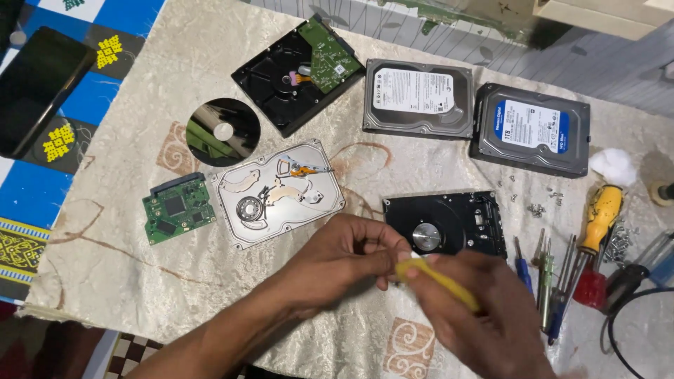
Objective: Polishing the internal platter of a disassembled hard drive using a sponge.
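Altogether, the cream cloth-covered bench (140, 281) carries five hard drives: two closed silver-topped drives (418, 98) side by side at the back, one black drive turned circuit-side up (298, 74), one opened silver drive body (279, 191) and one opened black drive body (446, 224), plus one loose shiny platter disc (223, 131) and one loose green circuit board (178, 208). Both forearms reach in from the bottom edge and meet just in front of the opened black drive body. The left hand (337, 263) has its grip pinched on a small pale piece at its fingertips, and the right hand (484, 316) has its grip closed around a yellow-handled screwdriver (439, 281) whose tip touches that piece.
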